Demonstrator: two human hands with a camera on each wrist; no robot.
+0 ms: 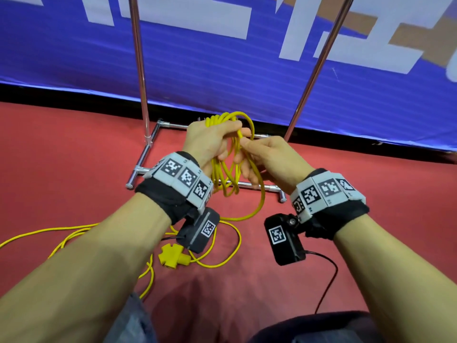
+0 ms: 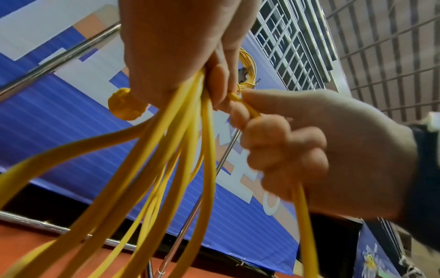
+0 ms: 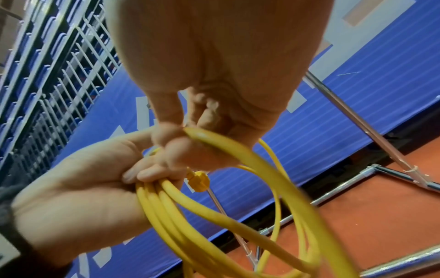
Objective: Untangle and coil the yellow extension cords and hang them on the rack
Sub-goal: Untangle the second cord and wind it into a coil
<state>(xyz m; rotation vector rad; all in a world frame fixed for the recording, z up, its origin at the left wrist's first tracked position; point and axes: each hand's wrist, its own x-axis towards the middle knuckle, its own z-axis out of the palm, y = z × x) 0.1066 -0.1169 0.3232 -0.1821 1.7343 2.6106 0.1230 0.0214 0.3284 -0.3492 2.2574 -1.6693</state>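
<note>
Before the rack [image 1: 142, 78], both hands clutch the looped yellow cord [image 1: 223, 169].

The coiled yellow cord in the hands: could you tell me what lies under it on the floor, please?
Under the coil lie the rack's chrome base bars on the red floor, plus loose cord and a yellow socket block. The wrist cameras cover part of the cord.

Right hand [image 3: 214, 79] pinches a strand of yellow cord [image 3: 238, 150]; left hand [image 3: 90, 188] grips the coil [image 3: 166, 216].
</note>
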